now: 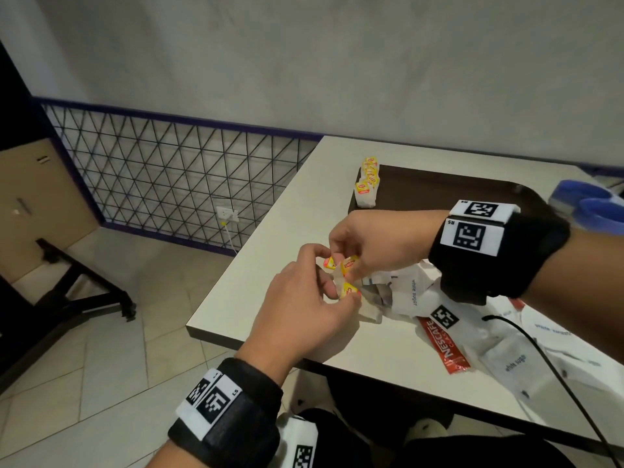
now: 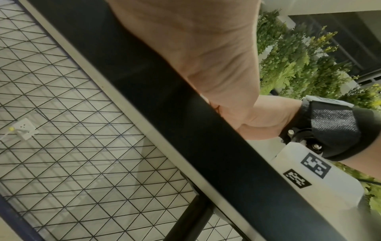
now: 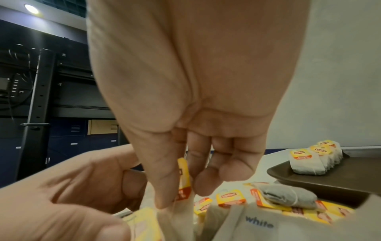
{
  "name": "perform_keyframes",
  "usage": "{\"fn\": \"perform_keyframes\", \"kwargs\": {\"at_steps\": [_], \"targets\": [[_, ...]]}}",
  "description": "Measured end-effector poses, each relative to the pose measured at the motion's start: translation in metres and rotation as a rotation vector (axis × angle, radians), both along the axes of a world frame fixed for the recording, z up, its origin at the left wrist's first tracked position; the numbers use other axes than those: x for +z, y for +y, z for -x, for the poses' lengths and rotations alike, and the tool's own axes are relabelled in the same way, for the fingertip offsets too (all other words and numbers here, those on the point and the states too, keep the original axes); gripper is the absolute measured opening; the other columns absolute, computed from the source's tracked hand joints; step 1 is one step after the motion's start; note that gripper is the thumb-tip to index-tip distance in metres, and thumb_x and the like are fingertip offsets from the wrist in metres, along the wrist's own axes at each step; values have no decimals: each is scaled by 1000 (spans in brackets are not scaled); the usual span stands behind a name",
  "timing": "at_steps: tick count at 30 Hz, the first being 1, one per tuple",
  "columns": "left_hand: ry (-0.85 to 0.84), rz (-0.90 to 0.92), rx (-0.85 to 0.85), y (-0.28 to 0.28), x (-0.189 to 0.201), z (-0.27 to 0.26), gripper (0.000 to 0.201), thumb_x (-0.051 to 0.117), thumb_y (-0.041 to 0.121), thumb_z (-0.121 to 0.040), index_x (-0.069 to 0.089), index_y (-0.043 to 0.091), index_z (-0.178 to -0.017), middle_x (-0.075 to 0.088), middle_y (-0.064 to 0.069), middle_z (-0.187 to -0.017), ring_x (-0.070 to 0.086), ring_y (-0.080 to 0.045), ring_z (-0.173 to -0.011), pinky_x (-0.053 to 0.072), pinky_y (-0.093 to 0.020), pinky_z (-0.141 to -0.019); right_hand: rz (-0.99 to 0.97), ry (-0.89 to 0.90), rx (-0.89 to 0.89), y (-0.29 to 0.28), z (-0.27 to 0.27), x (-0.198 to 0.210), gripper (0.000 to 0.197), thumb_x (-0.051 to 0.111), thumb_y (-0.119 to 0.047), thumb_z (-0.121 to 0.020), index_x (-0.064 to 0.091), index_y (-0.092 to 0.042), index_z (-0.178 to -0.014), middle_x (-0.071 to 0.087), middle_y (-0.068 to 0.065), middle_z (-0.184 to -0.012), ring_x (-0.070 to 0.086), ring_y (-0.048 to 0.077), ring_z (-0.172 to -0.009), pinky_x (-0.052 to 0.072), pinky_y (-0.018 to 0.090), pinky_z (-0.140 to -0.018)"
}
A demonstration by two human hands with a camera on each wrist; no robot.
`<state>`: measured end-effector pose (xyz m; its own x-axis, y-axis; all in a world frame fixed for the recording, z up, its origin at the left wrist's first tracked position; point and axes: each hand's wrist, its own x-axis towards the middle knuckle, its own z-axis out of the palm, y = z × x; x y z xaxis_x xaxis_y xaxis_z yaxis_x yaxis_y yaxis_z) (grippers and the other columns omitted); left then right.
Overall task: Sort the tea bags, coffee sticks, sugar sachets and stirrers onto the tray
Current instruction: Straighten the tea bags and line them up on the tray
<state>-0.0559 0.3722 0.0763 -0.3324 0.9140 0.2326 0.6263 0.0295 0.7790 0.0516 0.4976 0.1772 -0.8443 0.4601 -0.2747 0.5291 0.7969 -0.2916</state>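
Both wrists carry black fabric straps [image 1: 236, 410] fitted with white blocks bearing black square coded markers, lettered L5 and R5. A thin black cable [image 1: 553, 369] trails from the right wrist unit [image 1: 486, 244]. Dark trousers are worn.

At the left of your head view a black wire grid panel [image 1: 162, 173] with a purple frame stands against the grey wall [image 1: 304, 55]. A white wall socket [image 1: 227, 214] sits behind its lower right part, with a yellow plug and white cable hanging from it. Far left, you see a brown cardboard box [image 1: 37, 204] above a black stand [image 1: 84, 292] on the pale tiled floor [image 1: 111, 359]. At the right edge lies something blue [image 1: 594, 204], blurred. Your left wrist view shows green foliage [image 2: 299, 57] at upper right.
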Motion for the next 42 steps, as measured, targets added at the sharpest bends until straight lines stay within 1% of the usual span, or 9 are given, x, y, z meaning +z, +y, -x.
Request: {"fn": "perform_keyframes", "kwargs": {"at_steps": [6, 9, 15, 20, 25, 30, 34, 38, 42], "targets": [[-59, 0, -43, 0, 0, 3, 61, 77, 32, -85, 38, 46, -130, 67, 13, -79, 63, -5, -76, 54, -31, -74, 46, 90, -71, 4, -12, -3, 18, 81, -25, -86, 68, -32, -96, 73, -9, -91, 70, 11, -83, 59, 31, -77], [-202, -63, -36, 1, -2, 5, 54, 80, 24, -84, 48, 43, -123, 68, 10, -76, 61, -4, -68, 52, -26, -73, 23, 195, -120, 7, -20, 3, 16, 81, -23, -87, 69, -31, -95, 72, -9, -89, 68, 11, -82, 52, 24, -69], [-350, -117, -55, 4, -4, 10, 39, 84, 22, -84, 62, 39, -110, 70, 0, -78, 57, -10, -66, 51, -29, -71, 99, 403, -185, 6, -41, 26, 16, 82, -12, -84, 73, -23, -93, 75, -3, -84, 67, 10, -71, 55, 28, -67], [-402, -159, -60, 1, -2, 11, 39, 85, 19, -83, 63, 38, -109, 71, -1, -78, 57, -10, -65, 50, -29, -68, 127, 207, -74, -12, -47, 27, 30, 82, -21, -84, 68, -32, -107, 75, -6, -87, 70, 16, -77, 59, 38, -72], [-414, -176, -90, -6, 4, 9, 41, 84, 15, -83, 64, 34, -113, 72, -2, -79, 59, -9, -67, 54, -27, -71, -72, 109, -5, -25, -35, 3, 47, 79, -34, -88, 60, -37, -131, 70, -15, -95, 66, 4, -85, 58, 28, -78], [-488, -227, -74, -5, 3, 10, 38, 83, 11, -84, 65, 28, -113, 71, 0, -76, 59, -18, -70, 53, -33, -74, -63, 145, -9, -22, -30, -3, 14, 77, -29, -90, 69, -32, -101, 69, -13, -87, 65, 2, -79, 50, 16, -67], [-478, -245, -56, -5, 4, 12, 29, 82, 25, -84, 69, 26, -110, 75, 4, -90, 69, -17, -85, 56, -33, -77, -12, 230, -69, -16, -32, -3, 11, 80, -22, -87, 70, -25, -85, 64, -16, -67, 57, -7, -63, 42, 9, -56], [-425, -146, -126, -5, 5, 10, 12, 81, 27, -87, 78, 25, -98, 78, 6, -95, 75, -18, -90, 61, -44, -84, 110, 315, -142, -13, -35, -3, 12, 84, -22, -84, 73, -19, -85, 70, -19, -68, 61, -4, -58, 45, 13, -57], [-350, -119, -134, -6, 5, 10, 5, 76, 27, -91, 79, 26, -89, 77, 7, -80, 67, -4, -69, 54, -25, -66, 137, 349, -182, -11, -36, -1, 14, 86, -26, -82, 75, -19, -87, 75, -3, -81, 67, 6, -69, 58, 31, -68]]}}
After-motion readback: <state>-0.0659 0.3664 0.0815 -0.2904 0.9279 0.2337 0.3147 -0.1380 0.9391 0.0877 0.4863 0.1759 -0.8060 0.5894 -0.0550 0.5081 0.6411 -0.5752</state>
